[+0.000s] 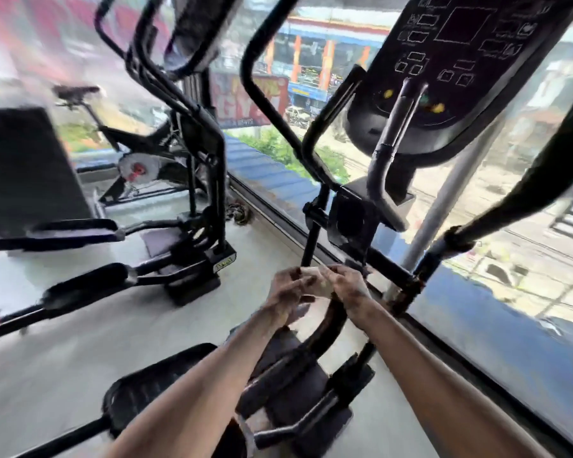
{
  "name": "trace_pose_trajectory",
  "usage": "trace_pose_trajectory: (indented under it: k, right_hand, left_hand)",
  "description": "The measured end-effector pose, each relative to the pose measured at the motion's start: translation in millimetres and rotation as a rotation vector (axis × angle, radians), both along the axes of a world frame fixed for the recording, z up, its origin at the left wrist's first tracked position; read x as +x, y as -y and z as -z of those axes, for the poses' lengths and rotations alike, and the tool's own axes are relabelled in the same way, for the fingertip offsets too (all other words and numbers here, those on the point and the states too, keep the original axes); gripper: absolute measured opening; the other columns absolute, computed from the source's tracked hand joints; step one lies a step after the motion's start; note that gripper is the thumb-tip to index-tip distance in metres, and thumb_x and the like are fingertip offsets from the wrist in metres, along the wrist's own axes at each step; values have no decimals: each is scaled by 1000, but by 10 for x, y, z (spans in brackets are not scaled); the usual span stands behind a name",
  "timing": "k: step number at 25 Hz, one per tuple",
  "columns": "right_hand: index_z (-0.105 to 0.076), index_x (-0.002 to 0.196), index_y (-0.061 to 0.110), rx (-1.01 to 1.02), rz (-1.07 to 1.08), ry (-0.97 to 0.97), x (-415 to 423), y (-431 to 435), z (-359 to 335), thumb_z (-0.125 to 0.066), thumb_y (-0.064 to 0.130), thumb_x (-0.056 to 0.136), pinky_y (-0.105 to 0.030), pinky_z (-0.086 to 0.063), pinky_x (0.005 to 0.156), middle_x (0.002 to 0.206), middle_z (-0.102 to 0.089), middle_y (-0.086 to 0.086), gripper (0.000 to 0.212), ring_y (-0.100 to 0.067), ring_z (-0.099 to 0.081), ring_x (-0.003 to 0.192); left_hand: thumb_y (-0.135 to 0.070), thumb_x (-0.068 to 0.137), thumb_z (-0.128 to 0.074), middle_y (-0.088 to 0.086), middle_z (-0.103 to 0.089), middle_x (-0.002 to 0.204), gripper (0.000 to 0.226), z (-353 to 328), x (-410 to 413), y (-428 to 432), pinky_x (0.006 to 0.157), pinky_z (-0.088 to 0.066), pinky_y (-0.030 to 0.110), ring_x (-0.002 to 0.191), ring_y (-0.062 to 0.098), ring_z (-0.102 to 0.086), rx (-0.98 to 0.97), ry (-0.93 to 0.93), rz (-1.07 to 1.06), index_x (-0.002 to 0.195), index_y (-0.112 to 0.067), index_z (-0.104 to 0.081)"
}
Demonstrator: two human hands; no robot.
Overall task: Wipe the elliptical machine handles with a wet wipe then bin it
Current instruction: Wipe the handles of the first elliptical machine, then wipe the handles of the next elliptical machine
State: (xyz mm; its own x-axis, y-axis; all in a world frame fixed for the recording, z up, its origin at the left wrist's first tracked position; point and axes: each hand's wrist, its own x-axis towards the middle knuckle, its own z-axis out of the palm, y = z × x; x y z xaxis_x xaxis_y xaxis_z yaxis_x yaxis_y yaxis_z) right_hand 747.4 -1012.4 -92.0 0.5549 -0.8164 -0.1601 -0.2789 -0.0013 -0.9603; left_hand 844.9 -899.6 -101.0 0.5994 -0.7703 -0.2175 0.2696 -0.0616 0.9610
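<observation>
Your left hand [286,292] and right hand [348,285] meet low in front of you, both pinching a pale, blurred wet wipe [315,283]. Above them rises the elliptical's dark console [460,61], with a black handle [268,104] curving up beside it.
</observation>
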Motion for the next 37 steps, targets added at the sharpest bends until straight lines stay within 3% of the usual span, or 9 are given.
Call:
trace_pose_trajectory:
  k: [5, 9, 12, 17, 21, 25, 28, 34, 37]
  right_hand:
    - [-70, 108, 3, 241, -347, 120, 285, -1237, -36, -76, 7, 91, -24, -56, 54, 90, -73, -11, 18, -20, -69, 75]
    - [-69, 96, 4, 250, -600, 128, 686, -2329, -80, -72, 1, 93, -25, -60, 66, 88, -72, -13, 6, -21, -68, 76]
    - [-71, 89, 11, 202, -761, 104, 952, -3348, -149, -72, 3, 94, -22, -53, 58, 75, -70, -4, 9, -12, -61, 64]
    - [-70, 95, 15, 268, -1043, 100, 1261, -5173, -215, -72, 10, 95, -22, -54, 59, 83, -69, -2, 5, -13, -62, 70]
    - [-69, 109, 13, 261, -1305, 94, 1290, -6765, -239, -78, 6, 87, -20, -53, 55, 85, -72, 3, 24, -8, -63, 68]
    - [-73, 98, 4, 182, -1511, 76, 1299, -8269, -203, -82, -2, 81, -22, -58, 59, 82, -74, -8, 20, -14, -68, 65]
    - [-71, 96, -2, 235, -1518, 14, 1325, -9179, -195, -76, -6, 86, -23, -60, 58, 76, -71, -13, 12, -15, -69, 58]
    - [-71, 89, 23, -14, -1702, 94, 1583, -10813, -76, -77, 5, 82, -32, -57, 69, 92, -76, 0, 20, -17, -70, 75]
    - [-76, 87, 29, -180, -1882, 209, 1822, -11533, -152, -62, 28, 74, -27, -50, 72, 94, -77, 4, 19, -10, -66, 78]
  left_hand:
    - [-17, 96, -71, 9, -73, 82, 13, -122, 44, -1526, 56, -58, 30, 63, 20, -68, 84, -3, -331, 87, -11, -65]
    - [-15, 90, -77, 7, -75, 84, 15, -283, 81, -2821, 63, -61, 32, 67, 21, -70, 68, -57, -518, 92, -12, -63]
    - [-3, 86, -78, 5, -75, 91, 19, -349, 57, -3908, 74, -62, 35, 77, 20, -72, 37, -47, -653, 93, -12, -63]
    - [-17, 66, -92, 12, -71, 91, 46, -340, 2, -5732, 49, -52, 23, 59, 13, -65, 69, -19, -960, 104, -8, -67]
    - [-9, 92, -74, 4, -66, 78, 10, -343, -194, -7262, 44, -45, 17, 45, 4, -56, 126, 20, -1152, 90, -14, -66]
    - [-23, 95, -73, 2, -69, 85, 11, -388, -379, -8688, 54, -51, 21, 68, 11, -63, 134, 17, -1337, 100, -16, -67]
    - [-16, 90, -78, 4, -72, 97, 28, -382, -536, -9488, 63, -57, 29, 83, 20, -69, 81, -9, -1430, 115, -15, -66]
    - [3, 90, -71, 13, -68, 100, 25, -222, -452, -10910, 46, -53, 25, 72, 19, -66, 141, -94, -1777, 97, -19, -61]
    - [11, 91, -64, 18, -64, 105, 33, -226, -287, -11579, 41, -51, 23, 70, 20, -62, 133, -138, -1896, 95, -21, -56]
